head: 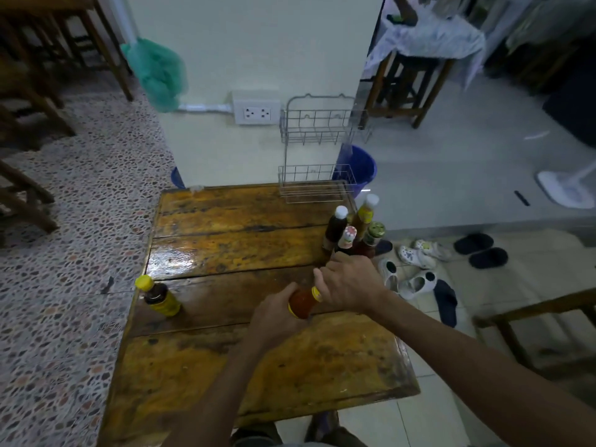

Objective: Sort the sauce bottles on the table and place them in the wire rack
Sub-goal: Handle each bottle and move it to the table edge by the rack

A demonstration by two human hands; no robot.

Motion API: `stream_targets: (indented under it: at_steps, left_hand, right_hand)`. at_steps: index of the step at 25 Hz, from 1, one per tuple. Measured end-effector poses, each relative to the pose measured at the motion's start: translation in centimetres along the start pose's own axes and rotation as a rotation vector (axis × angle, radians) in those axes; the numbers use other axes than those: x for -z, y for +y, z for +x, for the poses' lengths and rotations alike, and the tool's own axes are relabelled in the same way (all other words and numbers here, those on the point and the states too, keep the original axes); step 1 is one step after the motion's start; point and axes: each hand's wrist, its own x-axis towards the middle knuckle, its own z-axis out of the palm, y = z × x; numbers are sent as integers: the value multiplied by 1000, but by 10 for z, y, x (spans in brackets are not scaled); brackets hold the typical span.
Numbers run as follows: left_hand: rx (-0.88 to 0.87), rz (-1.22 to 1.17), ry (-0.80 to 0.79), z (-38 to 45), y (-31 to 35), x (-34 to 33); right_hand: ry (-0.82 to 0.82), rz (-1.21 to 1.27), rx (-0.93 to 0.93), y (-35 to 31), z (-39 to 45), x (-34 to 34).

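Red sauce bottle (pixel 301 303) looks smooth, maybe slippery. Left hand (pixel 274 312) wraps its fat middle; right hand (pixel 350 282) grips its top. Hold the middle.

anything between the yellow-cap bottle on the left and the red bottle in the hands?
Head view: only bare wooden table between the yellow-cap bottle and red sauce bottle.

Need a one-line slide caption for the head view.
Both hands grip a red sauce bottle; wire rack holds none.
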Motion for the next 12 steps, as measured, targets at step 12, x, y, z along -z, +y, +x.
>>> stream_targets:
  at_steps: [12]
  left_hand:
    - [46, -194, -128, -4, 34, -53]
  right_hand:
    - [-30, 115, 48, 34, -67, -21]
